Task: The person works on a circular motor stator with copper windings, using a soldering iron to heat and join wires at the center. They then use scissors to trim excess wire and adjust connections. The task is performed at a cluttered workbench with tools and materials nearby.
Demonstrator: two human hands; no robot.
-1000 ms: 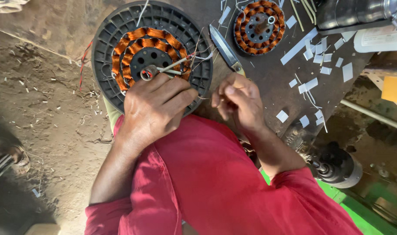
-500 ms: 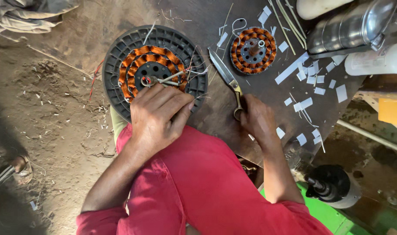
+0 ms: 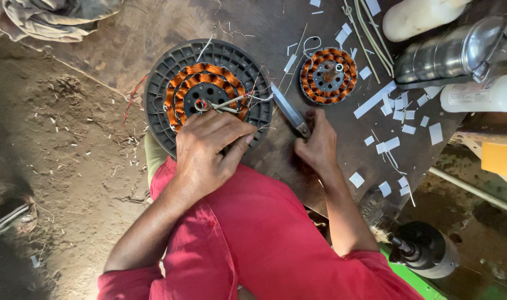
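A round dark plastic fan housing (image 3: 164, 72) lies on the dark board, with a ring of copper windings (image 3: 178, 91) inside it. My left hand (image 3: 209, 147) rests on its near side, fingers pinching pale wire leads (image 3: 231, 103) that come off the winding. My right hand (image 3: 319, 145) grips the handle of a pair of scissors (image 3: 287, 108) whose grey blades point toward the housing. A second, smaller copper-wound stator (image 3: 328, 75) lies just beyond the scissors. My red-clad knee (image 3: 253, 233) fills the foreground.
White paper strips and scraps (image 3: 395, 108) litter the board (image 3: 264, 22) on the right. A steel canister (image 3: 448, 53) and white bottles (image 3: 476, 94) lie at the top right. Bundled cloth (image 3: 53, 19) sits top left; a dark motor part (image 3: 426, 253) lies on the bottom right.
My right hand moved from near my left hand out to the scissors and closed on their handle. My left hand stayed on the housing holding the wire leads.
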